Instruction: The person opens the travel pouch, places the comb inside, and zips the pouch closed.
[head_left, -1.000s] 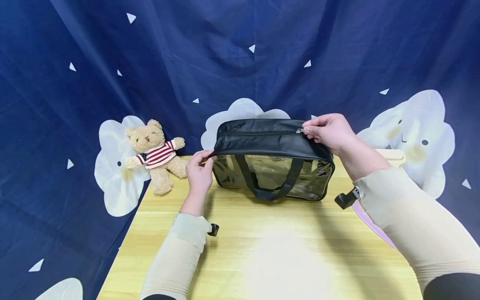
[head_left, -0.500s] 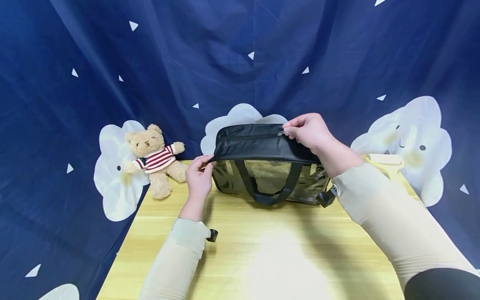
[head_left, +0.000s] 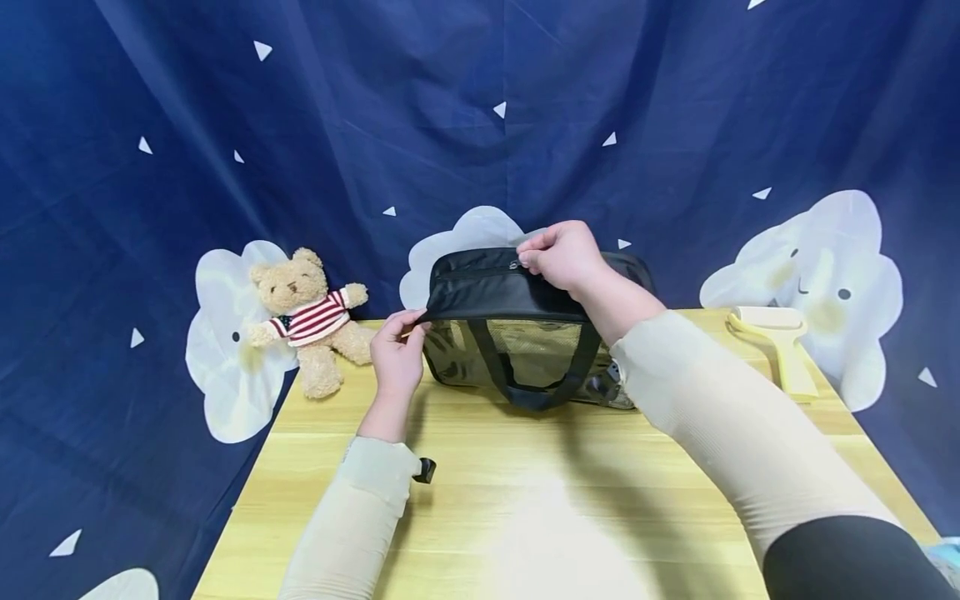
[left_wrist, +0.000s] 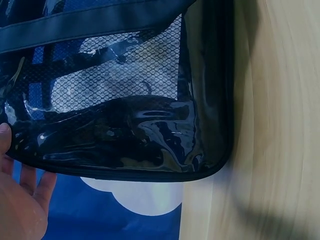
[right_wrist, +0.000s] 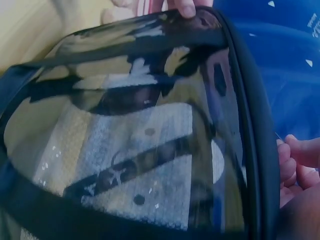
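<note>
A bag [head_left: 487, 293] with a black top and see-through sides stands upright at the back of the table. My left hand [head_left: 397, 358] pinches its top left corner between thumb and fingers, and the left wrist view shows that hand [left_wrist: 25, 202] at the bag's edge. Near the middle of the top, the fingertips of my right hand [head_left: 566, 257] pinch the metal zipper pull [head_left: 514, 265]. A black carry strap [head_left: 538, 398] hangs down the front panel. The right wrist view has the right hand [right_wrist: 302, 167] beyond the bag's dark rim; its fingers are curled.
On the left, a teddy bear [head_left: 311, 317] in a striped sweater leans against the blue curtain [head_left: 337, 158]. A lint roller [head_left: 780, 329] with a yellow handle lies at the table's back right. Wooden tabletop [head_left: 450, 508] stretches in front of the bag.
My right hand has moved left along the zipper with the pull, from near the right end to around the middle. The left hand keeps its grip. The lint roller is now uncovered.
</note>
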